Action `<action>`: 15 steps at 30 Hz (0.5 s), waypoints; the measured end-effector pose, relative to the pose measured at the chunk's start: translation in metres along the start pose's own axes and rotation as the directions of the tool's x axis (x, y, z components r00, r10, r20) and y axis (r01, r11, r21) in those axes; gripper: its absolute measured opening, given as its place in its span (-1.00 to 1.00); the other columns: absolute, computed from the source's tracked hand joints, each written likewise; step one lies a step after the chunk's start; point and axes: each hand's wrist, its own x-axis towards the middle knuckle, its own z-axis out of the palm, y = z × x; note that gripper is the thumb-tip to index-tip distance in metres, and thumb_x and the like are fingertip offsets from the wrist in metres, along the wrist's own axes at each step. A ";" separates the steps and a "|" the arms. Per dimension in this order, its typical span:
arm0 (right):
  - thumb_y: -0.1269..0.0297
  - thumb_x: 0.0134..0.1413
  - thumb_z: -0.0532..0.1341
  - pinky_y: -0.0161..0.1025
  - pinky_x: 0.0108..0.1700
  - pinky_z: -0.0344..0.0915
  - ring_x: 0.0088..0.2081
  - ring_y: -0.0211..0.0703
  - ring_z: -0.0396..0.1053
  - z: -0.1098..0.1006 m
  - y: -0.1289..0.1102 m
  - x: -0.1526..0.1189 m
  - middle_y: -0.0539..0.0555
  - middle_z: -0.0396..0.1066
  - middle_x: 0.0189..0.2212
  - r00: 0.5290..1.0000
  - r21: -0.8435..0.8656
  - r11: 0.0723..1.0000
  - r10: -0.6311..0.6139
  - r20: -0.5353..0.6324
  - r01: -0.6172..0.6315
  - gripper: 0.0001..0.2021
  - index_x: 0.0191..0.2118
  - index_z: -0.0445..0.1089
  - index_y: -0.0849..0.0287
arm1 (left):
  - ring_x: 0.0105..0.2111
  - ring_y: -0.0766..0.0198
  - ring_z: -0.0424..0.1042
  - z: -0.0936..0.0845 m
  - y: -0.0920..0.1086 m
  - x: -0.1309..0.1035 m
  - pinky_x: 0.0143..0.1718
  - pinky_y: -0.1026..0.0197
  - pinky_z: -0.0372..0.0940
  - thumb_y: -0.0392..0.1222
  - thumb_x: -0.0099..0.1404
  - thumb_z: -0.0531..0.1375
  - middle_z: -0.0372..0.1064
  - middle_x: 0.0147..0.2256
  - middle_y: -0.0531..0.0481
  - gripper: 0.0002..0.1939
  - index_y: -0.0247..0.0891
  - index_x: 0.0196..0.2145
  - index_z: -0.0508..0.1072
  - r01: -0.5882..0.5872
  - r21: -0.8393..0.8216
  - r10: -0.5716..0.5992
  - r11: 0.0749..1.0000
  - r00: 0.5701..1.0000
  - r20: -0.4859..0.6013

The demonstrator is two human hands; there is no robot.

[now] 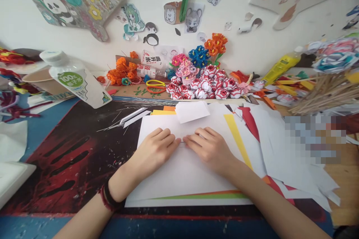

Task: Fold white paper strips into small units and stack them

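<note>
My left hand (157, 145) and my right hand (211, 147) meet near the middle of a stack of white paper sheets (179, 179). Both have curled fingers, with the fingertips pinching and pressing white paper along a short dark line between them. Whether that line is a fold, an edge or a thin wire I cannot tell. Just beyond the fingers lies a small pile of white paper pieces (193, 112). Green and orange sheet edges show under the near side of the stack, and a yellow strip (238, 140) lies by my right wrist.
Thin wires (151, 101) and folded white strips (134, 117) lie at the back left. Behind stand red-and-white paper roses (207, 86), fuzzy orange flowers (123, 71) and a white bottle (75, 78). Loose paper sheets (288, 160) spread rightward. Bundled sticks (316, 89) jut in from the right.
</note>
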 end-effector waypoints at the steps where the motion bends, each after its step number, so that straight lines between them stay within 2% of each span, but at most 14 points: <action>1: 0.46 0.26 0.08 -0.16 -0.34 0.10 -0.33 -0.13 0.28 0.001 0.000 -0.001 0.11 0.44 -0.44 1.000 0.007 1.000 0.002 0.002 -0.002 -0.81 -0.25 0.45 0.23 | -0.33 0.20 0.27 0.000 0.000 0.000 -0.32 0.14 0.18 -0.31 0.43 -0.06 0.34 -0.41 -0.06 -0.75 -0.32 -0.11 0.40 -0.001 -0.002 0.001 1.000 1.000 -0.002; 7: 0.48 0.26 0.07 -0.15 -0.34 0.10 -0.33 -0.12 0.28 0.003 -0.001 -0.003 0.11 0.43 -0.45 1.000 -0.022 1.000 -0.012 0.017 0.012 -0.80 -0.28 0.44 0.22 | -0.33 0.19 0.26 -0.001 0.000 0.001 -0.33 0.13 0.17 -0.31 0.43 -0.06 0.34 -0.41 -0.06 -0.75 -0.33 -0.13 0.40 0.007 -0.014 -0.007 1.000 1.000 -0.007; 15: 0.50 0.24 0.09 -0.15 -0.38 0.08 -0.35 -0.13 0.25 0.001 -0.004 -0.001 0.09 0.41 -0.48 0.999 -0.099 0.994 -0.040 0.021 0.042 -0.79 -0.35 0.45 0.27 | -0.29 0.16 0.26 -0.002 0.000 0.000 -0.30 0.12 0.16 -0.29 0.43 -0.04 0.35 -0.38 -0.07 -0.75 -0.33 -0.11 0.41 0.040 -0.029 -0.039 0.999 0.998 0.043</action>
